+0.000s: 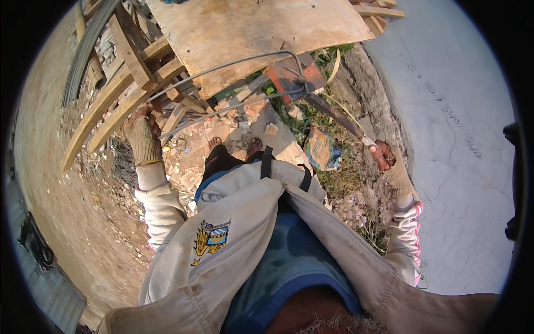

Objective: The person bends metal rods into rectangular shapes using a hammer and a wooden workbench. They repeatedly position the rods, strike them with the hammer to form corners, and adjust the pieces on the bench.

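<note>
My left hand, in a knitted glove with bare fingertips, is closed around a long grey steel rod. The rod runs right across a wooden board, turns down in a bend, and comes back toward my left hand. Its bent end lies at a rusty metal plate on the board's near right corner. From this plate a dark metal lever slopes down to the right, paler near its end. My right hand, gloved the same way, is wrapped around the lever's end.
Timber beams are stacked at the far left, near a bundle of long grey rods. A grey wall stands on the right. Rubble covers the ground around my feet, and a crumpled sack lies by the weeds.
</note>
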The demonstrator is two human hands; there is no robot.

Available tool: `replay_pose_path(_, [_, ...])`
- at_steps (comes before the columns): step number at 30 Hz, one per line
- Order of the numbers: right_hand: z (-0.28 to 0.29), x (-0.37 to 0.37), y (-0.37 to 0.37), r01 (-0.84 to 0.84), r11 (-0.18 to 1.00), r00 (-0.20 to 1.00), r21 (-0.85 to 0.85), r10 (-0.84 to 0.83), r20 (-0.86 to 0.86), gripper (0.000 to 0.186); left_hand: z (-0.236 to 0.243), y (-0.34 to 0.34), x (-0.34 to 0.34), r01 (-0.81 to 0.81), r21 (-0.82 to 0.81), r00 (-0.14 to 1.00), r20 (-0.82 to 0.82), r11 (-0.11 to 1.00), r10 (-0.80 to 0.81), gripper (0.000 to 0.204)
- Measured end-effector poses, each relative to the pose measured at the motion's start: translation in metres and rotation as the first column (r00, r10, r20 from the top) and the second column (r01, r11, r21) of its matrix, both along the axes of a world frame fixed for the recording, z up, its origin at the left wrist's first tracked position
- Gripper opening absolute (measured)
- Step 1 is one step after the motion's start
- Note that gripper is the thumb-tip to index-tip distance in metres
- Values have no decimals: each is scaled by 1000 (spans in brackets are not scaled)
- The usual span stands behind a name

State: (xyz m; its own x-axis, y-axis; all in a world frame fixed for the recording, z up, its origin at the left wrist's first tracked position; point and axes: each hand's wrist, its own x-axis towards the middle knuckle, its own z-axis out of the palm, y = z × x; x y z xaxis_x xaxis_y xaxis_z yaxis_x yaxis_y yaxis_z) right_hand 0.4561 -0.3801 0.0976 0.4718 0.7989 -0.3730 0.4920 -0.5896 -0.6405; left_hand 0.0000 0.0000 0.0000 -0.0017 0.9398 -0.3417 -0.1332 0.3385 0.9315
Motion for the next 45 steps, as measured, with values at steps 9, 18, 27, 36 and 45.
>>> replay_pose_path(9, [11, 18, 22, -138, 990, 988, -21, 139, 72, 48, 1, -3, -4, 22, 3, 1000, 20, 1000, -22, 21])
replay_pose_path(18, [-12, 23, 9, -44, 997, 998, 62, 47, -42, 45, -1, -3, -4, -5, -26, 1000, -29, 1000, 5, 19])
replay_pose_path(27, [-25, 17, 2, 171, 962, 964, 211, -119, -238, 45, 3, -3, -1, 47, -2, 997, -58, 999, -47, 18])
replay_pose_path(36, [-25, -30, -1, 214, 971, 939, 107, -235, 250, 43, 0, 5, -7, 259, 64, 966, 11, 964, -260, 19])
replay_pose_path(45, [-43, -174, -7, 711, 674, 687, 203, -727, 10, 37, -13, 12, -9, 374, 101, 906, 174, 922, -387, 22])
